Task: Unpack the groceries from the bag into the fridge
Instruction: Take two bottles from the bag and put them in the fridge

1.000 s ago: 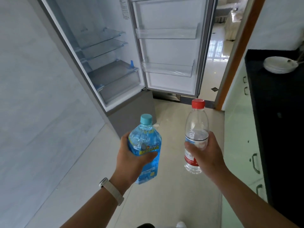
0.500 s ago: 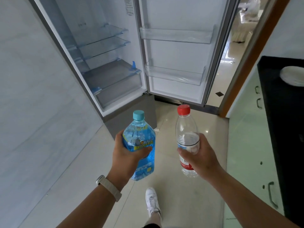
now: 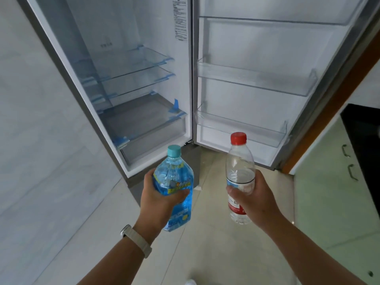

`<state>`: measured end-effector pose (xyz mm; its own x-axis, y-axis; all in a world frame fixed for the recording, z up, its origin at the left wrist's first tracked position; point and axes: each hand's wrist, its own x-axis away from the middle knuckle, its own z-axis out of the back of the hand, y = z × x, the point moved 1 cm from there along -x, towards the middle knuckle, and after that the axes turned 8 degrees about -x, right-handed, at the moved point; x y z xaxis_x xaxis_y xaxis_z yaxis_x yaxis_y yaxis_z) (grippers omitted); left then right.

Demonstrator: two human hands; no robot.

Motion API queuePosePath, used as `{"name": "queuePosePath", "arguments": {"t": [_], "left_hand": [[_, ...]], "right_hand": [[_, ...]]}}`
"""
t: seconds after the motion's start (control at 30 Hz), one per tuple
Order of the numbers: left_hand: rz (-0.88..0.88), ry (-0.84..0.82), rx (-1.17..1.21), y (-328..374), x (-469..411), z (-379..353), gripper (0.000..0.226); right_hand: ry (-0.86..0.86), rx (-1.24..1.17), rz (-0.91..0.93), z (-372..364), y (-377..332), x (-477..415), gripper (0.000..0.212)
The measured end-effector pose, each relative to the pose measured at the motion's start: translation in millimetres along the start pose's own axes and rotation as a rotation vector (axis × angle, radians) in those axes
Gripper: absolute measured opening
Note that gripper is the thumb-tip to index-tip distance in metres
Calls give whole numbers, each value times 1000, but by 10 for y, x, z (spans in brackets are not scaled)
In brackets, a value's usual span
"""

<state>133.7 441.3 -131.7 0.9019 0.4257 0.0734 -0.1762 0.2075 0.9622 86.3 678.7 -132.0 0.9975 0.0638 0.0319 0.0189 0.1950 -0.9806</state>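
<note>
My left hand (image 3: 159, 199) grips a blue bottle (image 3: 174, 175) with a teal cap, held upright. A clear water bottle (image 3: 239, 171) with a red cap and red label, partly filled, is upright in my right hand (image 3: 254, 199). Both bottles are just in front of the open fridge (image 3: 131, 83), whose glass shelves and bottom drawer hold nothing. The fridge door (image 3: 265, 48) stands open to the right, with bare transparent door bins (image 3: 257, 81). No grocery bag is in view.
A grey tiled wall (image 3: 37, 130) runs along the left. On the right are a brown door frame (image 3: 333, 108), pale green cabinets with handles (image 3: 349, 161) and a black counter (image 3: 364, 128). Beige floor tiles (image 3: 205, 254) lie underfoot.
I have come closer to the fridge, which now fills the upper view. Both bottles stay in my hands at about the same height. The white plate on the counter has left the view.
</note>
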Motion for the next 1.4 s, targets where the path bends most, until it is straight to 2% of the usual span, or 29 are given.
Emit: {"name": "queuePosePath", "arguments": {"t": [0.5, 0.83, 1.1, 1.4], "left_hand": [[71, 147, 27, 7, -1294, 98, 75], [127, 344, -8, 160, -2269, -3, 76], [75, 506, 32, 617, -2778, 3, 76], [-37, 620, 90, 1159, -3245, 414, 76]], "right_hand": [[-133, -7, 8, -632, -102, -1468, 42], [-305, -27, 29, -1085, -186, -2882, 40], [-467, -99, 132, -1405, -592, -3707, 39], [-570, -210, 274, -1930, -1256, -4203, 43]]}}
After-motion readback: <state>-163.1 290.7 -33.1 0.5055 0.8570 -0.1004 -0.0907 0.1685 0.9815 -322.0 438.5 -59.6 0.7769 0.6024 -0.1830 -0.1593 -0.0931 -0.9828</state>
